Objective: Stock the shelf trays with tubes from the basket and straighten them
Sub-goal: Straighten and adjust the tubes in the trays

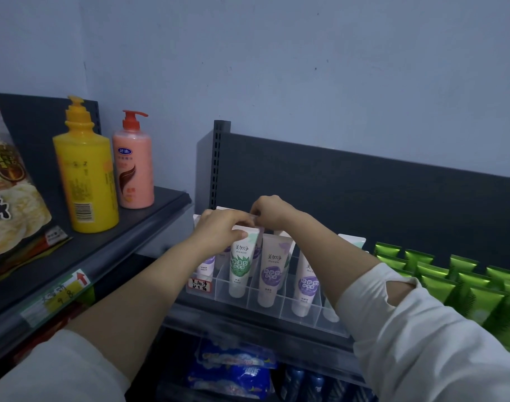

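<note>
Clear plastic tray, slim white tubes

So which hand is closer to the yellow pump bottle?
Left. The left hand grips a tube in the clear tray, right of the yellow bottle on the next shelf. The right hand sits beside the left hand, on its far side from the bottle.

White tubes upright in tray

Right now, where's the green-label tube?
Head view, centre: green-label tube stands in the clear tray, left of a purple-label tube, its top gripped by the left hand.
</note>
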